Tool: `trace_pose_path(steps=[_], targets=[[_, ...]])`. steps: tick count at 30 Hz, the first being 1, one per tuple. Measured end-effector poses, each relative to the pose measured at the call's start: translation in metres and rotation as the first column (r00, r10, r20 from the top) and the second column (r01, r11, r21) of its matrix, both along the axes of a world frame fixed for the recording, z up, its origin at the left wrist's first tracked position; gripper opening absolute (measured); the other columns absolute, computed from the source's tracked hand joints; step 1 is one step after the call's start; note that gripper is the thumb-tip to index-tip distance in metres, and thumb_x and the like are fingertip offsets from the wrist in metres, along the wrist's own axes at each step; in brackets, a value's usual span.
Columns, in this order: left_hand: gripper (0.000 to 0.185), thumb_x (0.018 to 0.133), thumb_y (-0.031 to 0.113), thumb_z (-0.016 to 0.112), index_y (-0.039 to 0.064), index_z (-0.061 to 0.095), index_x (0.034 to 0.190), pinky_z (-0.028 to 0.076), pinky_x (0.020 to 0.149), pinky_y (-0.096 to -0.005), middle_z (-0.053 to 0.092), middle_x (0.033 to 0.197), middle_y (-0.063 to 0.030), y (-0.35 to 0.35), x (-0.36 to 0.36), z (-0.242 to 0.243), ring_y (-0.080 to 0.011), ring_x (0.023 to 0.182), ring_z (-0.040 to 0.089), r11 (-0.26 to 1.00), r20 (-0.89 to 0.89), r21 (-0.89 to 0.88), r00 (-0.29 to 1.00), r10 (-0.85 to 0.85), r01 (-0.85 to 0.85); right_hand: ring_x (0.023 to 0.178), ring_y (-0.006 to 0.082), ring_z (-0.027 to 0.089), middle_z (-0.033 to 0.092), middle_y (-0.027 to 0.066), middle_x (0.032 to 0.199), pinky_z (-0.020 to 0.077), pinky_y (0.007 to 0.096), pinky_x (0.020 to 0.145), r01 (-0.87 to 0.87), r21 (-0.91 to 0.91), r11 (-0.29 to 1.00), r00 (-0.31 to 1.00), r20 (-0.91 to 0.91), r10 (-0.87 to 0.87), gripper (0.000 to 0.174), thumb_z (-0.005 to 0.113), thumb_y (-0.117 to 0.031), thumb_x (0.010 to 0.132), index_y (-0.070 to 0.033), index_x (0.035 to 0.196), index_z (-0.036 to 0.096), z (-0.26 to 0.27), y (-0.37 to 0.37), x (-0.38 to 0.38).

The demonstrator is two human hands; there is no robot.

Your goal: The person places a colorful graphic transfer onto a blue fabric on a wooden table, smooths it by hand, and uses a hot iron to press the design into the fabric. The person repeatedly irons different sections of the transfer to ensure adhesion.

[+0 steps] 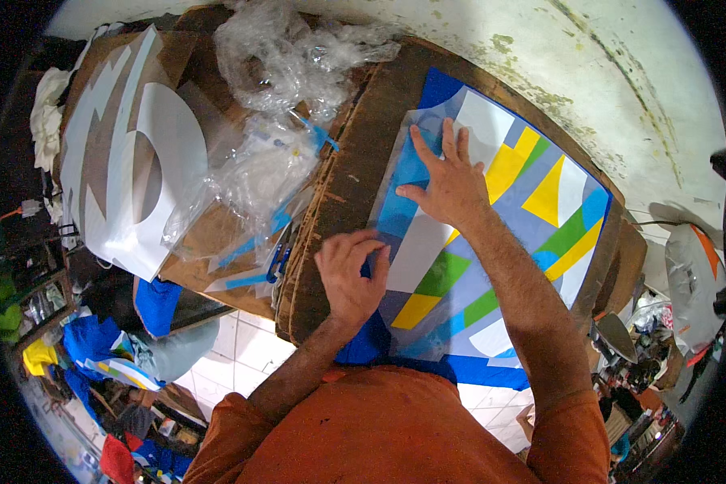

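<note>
Blue fabric [490, 372] lies on a worn brown padded board [351, 175]. Over it is a sheet of clear film [399, 242] with white, yellow, green and light blue shapes. My right hand [451, 178] rests on the upper left part of the sheet, fingers spread and palm down. At the sheet's left edge is my left hand [354, 275], its fingers curled and the thumb near the index fingertip. Whether a bit of film is pinched there cannot be made out. Part of the fabric is hidden under the film and my forearms.
Left of the board are a large film with white cut shapes [175, 121], crumpled clear plastic [278, 66], blue-handled scissors [278, 263] and light blue strips [245, 281]. A stained wall [581, 78] borders the far side. A pointed metal plate [616, 336], perhaps an iron's, stands at right.
</note>
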State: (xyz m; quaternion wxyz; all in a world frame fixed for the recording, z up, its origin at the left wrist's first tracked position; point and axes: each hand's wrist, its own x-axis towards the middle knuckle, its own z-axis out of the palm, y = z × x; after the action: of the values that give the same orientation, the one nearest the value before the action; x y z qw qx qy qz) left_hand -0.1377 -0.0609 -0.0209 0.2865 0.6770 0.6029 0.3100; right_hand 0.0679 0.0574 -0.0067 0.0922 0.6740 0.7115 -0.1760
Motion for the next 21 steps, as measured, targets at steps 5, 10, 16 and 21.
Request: trace_pose_path(steps=[5,10,16,21], targets=[[0.024,0.091,0.012,0.079,0.010,0.074,0.114,0.044,0.094,-0.0485,0.071,0.119,-0.0077,-0.018,0.005,0.000,-0.0323,0.111,0.061,0.999,0.007,-0.015,0.999,0.051,-0.051,0.160,0.0571,0.015,0.011,0.0285,0.176,0.0426,0.0842,0.104,0.002,-0.004,1.000,1.000,-0.006,-0.002,0.105,0.076,-0.068,0.087,-0.034,0.171,0.023,0.001,0.001,0.000],[0.035,0.089,0.021,0.084,0.009,0.072,0.120,0.043,0.095,-0.0512,0.063,0.119,-0.0126,-0.017,-0.001,-0.001,-0.0348,0.110,0.058,0.988,-0.246,-0.029,0.959,0.137,-0.149,0.159,0.0577,0.015,0.011,0.0287,0.176,0.0425,0.0839,0.105,-0.001,-0.009,1.000,1.000,0.008,0.002,0.105,0.077,-0.068,0.087,-0.034,0.171,0.024,0.002,0.001,0.000],[0.042,0.086,0.012,0.080,0.005,0.071,0.127,0.049,0.101,-0.0495,0.070,0.124,-0.0180,-0.016,0.007,-0.003,-0.0390,0.114,0.065,0.997,0.193,-0.074,0.981,0.020,-0.005,0.159,0.0584,0.017,0.013,0.0288,0.176,0.0427,0.0842,0.103,0.009,0.009,1.000,1.000,-0.018,-0.009,0.106,0.080,-0.066,0.084,-0.034,0.170,0.027,0.000,0.002,-0.001],[0.052,0.083,-0.004,0.059,0.000,0.067,0.134,0.048,0.111,-0.0516,0.067,0.142,-0.0205,-0.024,0.005,-0.002,-0.0403,0.127,0.064,0.986,0.214,-0.023,0.964,-0.156,0.165,0.158,0.0588,0.018,0.014,0.0286,0.176,0.0422,0.0846,0.103,0.020,0.017,1.000,0.999,-0.050,-0.019,0.107,0.082,-0.065,0.082,-0.035,0.170,0.029,-0.002,0.001,0.000]])
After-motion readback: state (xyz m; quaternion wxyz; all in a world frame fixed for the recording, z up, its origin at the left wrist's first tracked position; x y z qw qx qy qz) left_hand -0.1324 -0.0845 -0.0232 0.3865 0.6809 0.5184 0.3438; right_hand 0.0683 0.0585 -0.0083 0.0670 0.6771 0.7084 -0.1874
